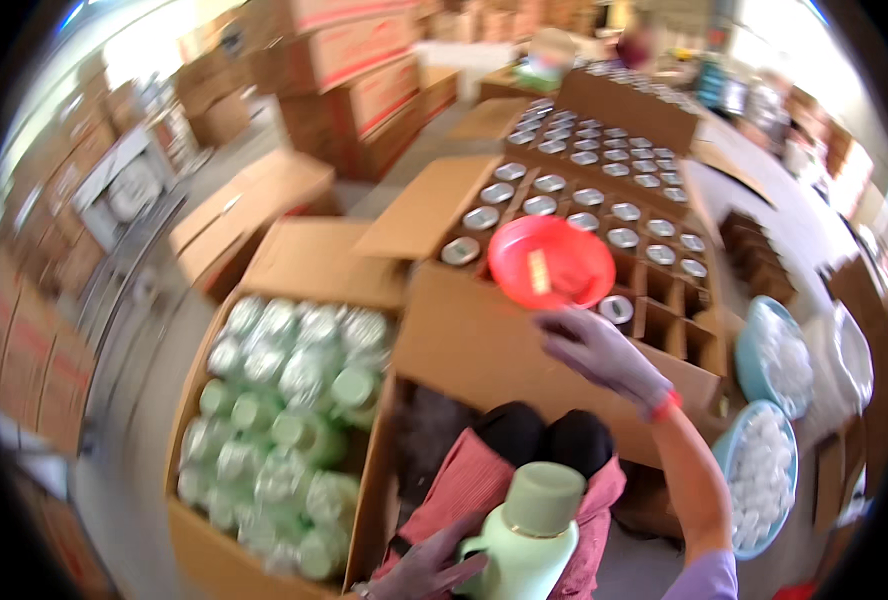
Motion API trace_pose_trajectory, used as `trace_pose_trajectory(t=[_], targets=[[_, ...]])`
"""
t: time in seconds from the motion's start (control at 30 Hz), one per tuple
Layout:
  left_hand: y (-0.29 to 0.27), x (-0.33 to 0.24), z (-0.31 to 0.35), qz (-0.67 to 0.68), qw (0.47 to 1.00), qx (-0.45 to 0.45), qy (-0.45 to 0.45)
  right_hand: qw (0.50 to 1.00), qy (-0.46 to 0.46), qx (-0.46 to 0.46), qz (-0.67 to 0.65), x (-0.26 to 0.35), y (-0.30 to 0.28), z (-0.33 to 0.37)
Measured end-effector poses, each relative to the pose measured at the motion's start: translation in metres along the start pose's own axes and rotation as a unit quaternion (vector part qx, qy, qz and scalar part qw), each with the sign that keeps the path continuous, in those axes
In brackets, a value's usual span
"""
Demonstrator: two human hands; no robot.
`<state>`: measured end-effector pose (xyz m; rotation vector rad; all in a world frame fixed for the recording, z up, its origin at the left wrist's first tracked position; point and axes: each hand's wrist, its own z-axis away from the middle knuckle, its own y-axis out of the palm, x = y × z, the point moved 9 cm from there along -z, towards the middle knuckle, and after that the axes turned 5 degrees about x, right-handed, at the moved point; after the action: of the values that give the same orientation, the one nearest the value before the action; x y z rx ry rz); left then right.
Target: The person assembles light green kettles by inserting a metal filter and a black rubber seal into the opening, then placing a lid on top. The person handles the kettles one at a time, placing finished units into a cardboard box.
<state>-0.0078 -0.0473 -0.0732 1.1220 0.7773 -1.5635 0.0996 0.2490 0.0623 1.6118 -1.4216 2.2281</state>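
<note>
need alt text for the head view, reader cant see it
A gloved left hand is beside a pale green jug, and the gloved right hand is at the near edge of a red bowl on a divided carton of silver-topped cylinders. An open box of pale green bottles stands left, blue bowls right.

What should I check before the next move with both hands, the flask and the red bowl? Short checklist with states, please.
1. Flask lid on flask: ok, seated on top.
2. Left hand by the handle: ok.
3. Left hand's grip firm: cannot tell.
4. Right hand touching red bowl: cannot tell; fingers are at its near rim.
5. Full view of divided carton: not ok; the red bowl hides part.
</note>
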Motion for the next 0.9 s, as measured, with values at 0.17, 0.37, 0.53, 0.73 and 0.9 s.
trace_pose_trajectory(t=[0.17, 0.37, 0.53, 0.73, 0.9], targets=[[0.019, 0.007, -0.014, 0.174, 0.970, 0.159, -0.054, 0.946, -0.201, 0.253, 0.012, 0.012, 0.102, 0.102], [0.016, 0.021, -0.008, -0.078, 0.987, 0.087, 0.110, 0.987, 0.014, 0.138, -0.087, 0.028, 0.107, 0.110], [-0.167, -0.007, -0.039, -0.181, 0.954, -0.228, 0.074, 0.987, 0.034, 0.119, -0.105, 0.013, 0.099, 0.099], [-0.369, 0.057, -0.048, -0.595, 0.572, -0.544, -0.151, 0.992, 0.083, -0.088, -0.022, -0.036, 0.005, 0.049], [-0.426, 0.085, -0.060, -0.440, 0.784, -0.382, -0.215, 0.969, 0.003, -0.245, -0.002, -0.041, -0.035, 0.011]])
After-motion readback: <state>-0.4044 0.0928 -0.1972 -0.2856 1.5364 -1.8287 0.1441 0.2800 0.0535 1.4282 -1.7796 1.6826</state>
